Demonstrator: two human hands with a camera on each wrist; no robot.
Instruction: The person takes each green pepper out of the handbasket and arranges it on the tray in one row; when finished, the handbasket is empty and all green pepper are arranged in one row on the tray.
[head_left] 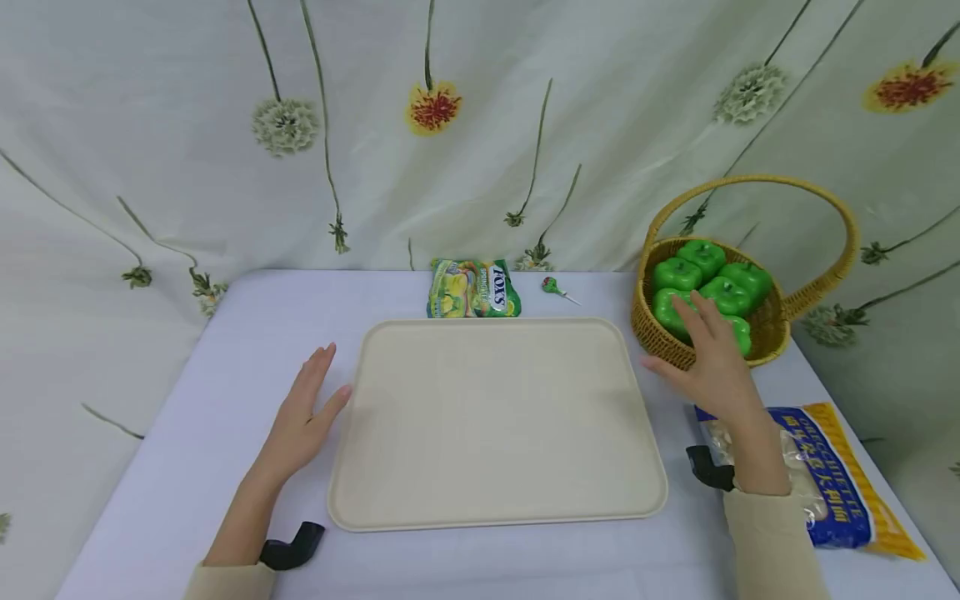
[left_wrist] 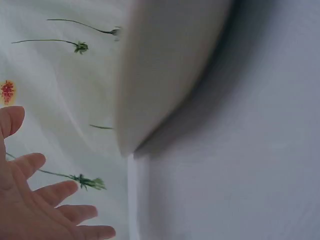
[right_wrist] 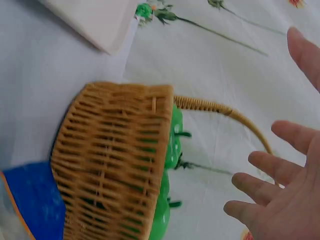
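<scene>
My right hand (head_left: 712, 371) is over the near side of a wicker basket (head_left: 821, 296) in the head view, its fingers spread and holding nothing. Several green bell peppers (head_left: 742, 283) fill the basket, whose tall handle arches above them. In the right wrist view the basket's woven side (right_wrist: 110, 155) fills the middle, with the fingers (right_wrist: 272, 167) off to the right. My left hand (head_left: 296, 429) hovers beside the left edge of a cream tray (head_left: 495, 425), empty, fingers extended. The left wrist view shows its spread fingers (left_wrist: 57, 192) and the tray's blurred edge (left_wrist: 170, 65).
A green Fox's candy bag (head_left: 474, 289) lies behind the tray, with a lollipop (head_left: 553, 286) to its right. Under my right forearm is a blue and yellow pasta bag (head_left: 832, 483). Floral cloth (head_left: 480, 192) hangs behind the white table (head_left: 247, 358).
</scene>
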